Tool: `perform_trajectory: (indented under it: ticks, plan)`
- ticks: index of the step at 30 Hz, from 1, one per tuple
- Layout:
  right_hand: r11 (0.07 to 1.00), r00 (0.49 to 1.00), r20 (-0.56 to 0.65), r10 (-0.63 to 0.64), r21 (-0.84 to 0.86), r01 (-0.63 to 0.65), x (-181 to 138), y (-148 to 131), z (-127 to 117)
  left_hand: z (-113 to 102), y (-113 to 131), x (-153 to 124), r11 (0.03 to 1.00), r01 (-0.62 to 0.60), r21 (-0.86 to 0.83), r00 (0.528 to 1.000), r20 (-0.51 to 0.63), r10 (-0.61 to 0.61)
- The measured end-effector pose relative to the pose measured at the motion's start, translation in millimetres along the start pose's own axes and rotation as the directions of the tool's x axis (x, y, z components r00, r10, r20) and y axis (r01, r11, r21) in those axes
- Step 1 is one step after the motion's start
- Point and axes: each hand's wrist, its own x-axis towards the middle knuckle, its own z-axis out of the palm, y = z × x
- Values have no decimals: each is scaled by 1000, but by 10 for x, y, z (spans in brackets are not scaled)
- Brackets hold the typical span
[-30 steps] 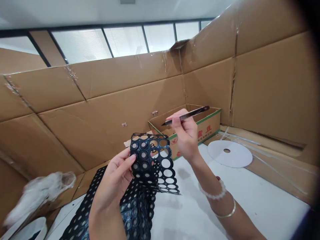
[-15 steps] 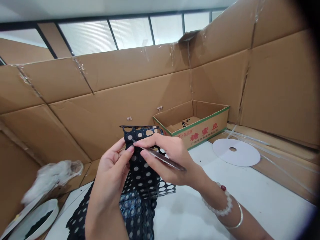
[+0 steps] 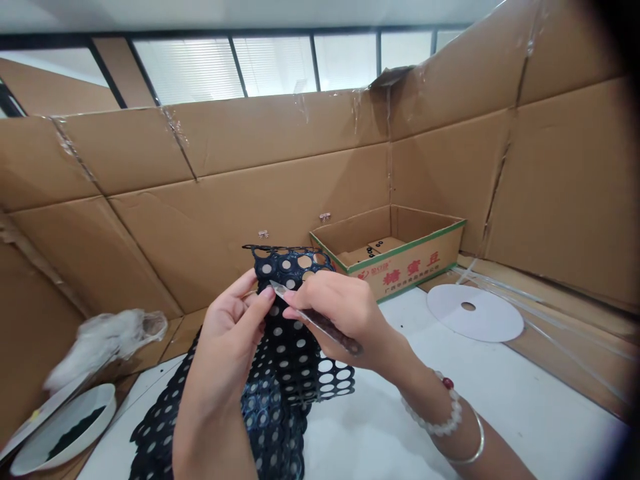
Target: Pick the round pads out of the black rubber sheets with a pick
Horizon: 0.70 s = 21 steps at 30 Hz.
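“Broadly, what is the setting?”

“Cardboard walls (image 3: 270, 193) rise along the far and right sides of a white tabletop (image 3: 370, 427), with a band of windows (image 3: 273, 67) above”

“And the edges, and the room for movement?”

“An open carton (image 3: 420, 267), edged in green and holding small black rings (image 3: 370, 251), stands in the far right corner; a white disc (image 3: 450, 310) with a central hole lies nearer and to its right. A white dish (image 3: 65, 419) and a plastic bag (image 3: 113, 340) occupy the left margin. White surface shows between the disc and the right forearm (image 3: 400, 357)”

“How does the grip stand?”

“A perforated black sheet (image 3: 287, 340) is raised above the tabletop, its left edge pinched between thumb and fingers of the left hand (image 3: 225, 333). The right hand (image 3: 345, 313) grasps a slim tool (image 3: 327, 325), its silvery tip at the sheet beside the left thumb; whether it touches cannot be told. Dotted black material (image 3: 165, 420) lies below, under the left forearm”
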Motion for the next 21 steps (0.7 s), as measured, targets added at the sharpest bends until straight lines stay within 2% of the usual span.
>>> perform_trajectory:
  ticks: [5, 8, 11, 17, 21]
  plan:
    - [997, 999, 33, 18, -72, -15, -34, 5, 40, 21, -3, -5, 996, -26, 86, 999, 40, 23]
    - [985, 1000, 23, 20, -172, -16, -70, 18, 103, 72, -10, 3, 974, -107, 198, 994, 46, 100]
    - [981, 997, 47, 57, -190, -47, -100, 37, 155, 98, -33, 20, 937, -162, 310, 986, 24, 162]
    - [970, 974, 91, 205, -148, -191, -79, 80, 118, 91, -120, 62, 892, -152, 426, 988, 57, 141]
    - [964, 977, 8, 211, -168, -207, -40, 91, 53, 98, -107, 57, 927, -100, 361, 993, 101, 68]
